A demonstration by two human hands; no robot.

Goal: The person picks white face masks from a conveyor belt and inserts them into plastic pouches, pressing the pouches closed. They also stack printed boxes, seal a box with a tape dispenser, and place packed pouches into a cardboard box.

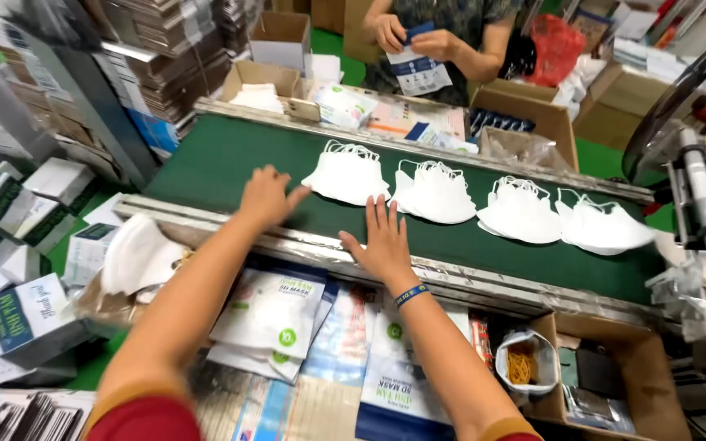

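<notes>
Several stacks of white face masks lie in a row on a green conveyor belt (222,163). My left hand (267,194) rests flat on the belt, fingers apart, its fingertips just touching the leftmost mask stack (349,173). My right hand (383,241) lies open on the belt's near edge, just below the second mask stack (436,192). Two more mask stacks (523,211) (605,226) sit further right. Neither hand holds anything.
Across the belt, another person's hands (414,39) hold a blue-and-white pouch. Printed mask pouches (275,314) lie below the belt's metal rail (484,286). A cup of rubber bands (522,363), cardboard boxes (283,37), small cartons (26,314) at left and a machine (700,196) at right surround it.
</notes>
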